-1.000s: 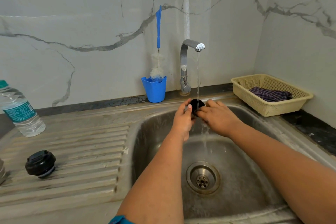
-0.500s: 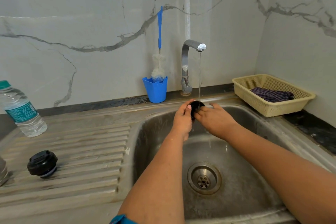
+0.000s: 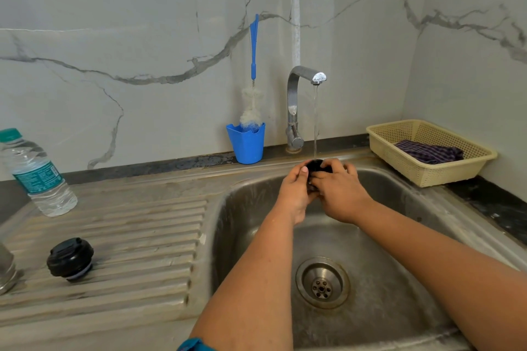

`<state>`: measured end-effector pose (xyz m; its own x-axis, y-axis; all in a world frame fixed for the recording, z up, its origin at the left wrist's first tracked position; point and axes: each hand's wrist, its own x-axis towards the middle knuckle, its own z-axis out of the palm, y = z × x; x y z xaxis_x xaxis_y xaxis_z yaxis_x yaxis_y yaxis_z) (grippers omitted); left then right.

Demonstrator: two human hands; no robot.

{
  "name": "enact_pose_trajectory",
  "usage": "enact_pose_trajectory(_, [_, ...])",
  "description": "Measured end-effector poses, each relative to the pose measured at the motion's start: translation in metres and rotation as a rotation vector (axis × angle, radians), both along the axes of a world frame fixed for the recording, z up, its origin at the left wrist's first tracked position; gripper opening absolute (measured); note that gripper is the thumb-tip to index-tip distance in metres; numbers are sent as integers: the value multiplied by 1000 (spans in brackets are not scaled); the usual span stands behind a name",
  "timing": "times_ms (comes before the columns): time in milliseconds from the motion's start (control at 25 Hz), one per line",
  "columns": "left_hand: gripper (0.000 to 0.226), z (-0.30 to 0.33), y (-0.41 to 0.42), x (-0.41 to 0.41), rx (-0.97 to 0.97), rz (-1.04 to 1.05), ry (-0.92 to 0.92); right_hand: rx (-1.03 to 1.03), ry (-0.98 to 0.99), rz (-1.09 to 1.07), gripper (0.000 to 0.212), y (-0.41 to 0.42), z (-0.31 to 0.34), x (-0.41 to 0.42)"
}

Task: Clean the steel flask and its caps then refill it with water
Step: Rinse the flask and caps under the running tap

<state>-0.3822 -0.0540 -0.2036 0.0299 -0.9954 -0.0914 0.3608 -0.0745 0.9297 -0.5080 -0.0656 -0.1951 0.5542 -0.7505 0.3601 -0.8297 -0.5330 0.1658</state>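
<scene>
Both hands hold a small black cap under the running stream from the steel tap, above the sink basin. My left hand grips it from the left and my right hand wraps over it from the right, so most of the cap is hidden. A second, larger black cap rests on the ribbed drainboard at the left. The steel flask shows only as a sliver at the far left edge.
A plastic water bottle stands at the back left of the drainboard. A blue cup holding a bottle brush sits left of the tap. A cream basket with a dark cloth is on the right counter. The drain lies below my arms.
My right hand has closed further over the black cap, fingers now curled on top. Both hands stay under the running water.
</scene>
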Motion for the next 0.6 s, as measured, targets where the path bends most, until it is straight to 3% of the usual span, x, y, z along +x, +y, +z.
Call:
enact_pose_trajectory(80, [25, -1, -1, 0, -20, 22, -20, 142, -35, -24, 27, 0, 9, 1])
enact_pose_trajectory(240, [31, 3, -3, -2, -59, 8, -16, -146, 227, -42, 26, -3, 13, -6])
enact_pose_trajectory(440, [25, -5, -3, 14, -39, 14, -9, 240, -43, 181, 27, -8, 1, -9])
enact_pose_trajectory(520, [22, -4, -3, 19, 11, -2, 9, 302, -393, 186, 19, -13, 2, -8])
enact_pose_trajectory(600, [24, -3, -2, 20, 31, -51, -39, 614, -1134, 84, 19, -7, 10, 4])
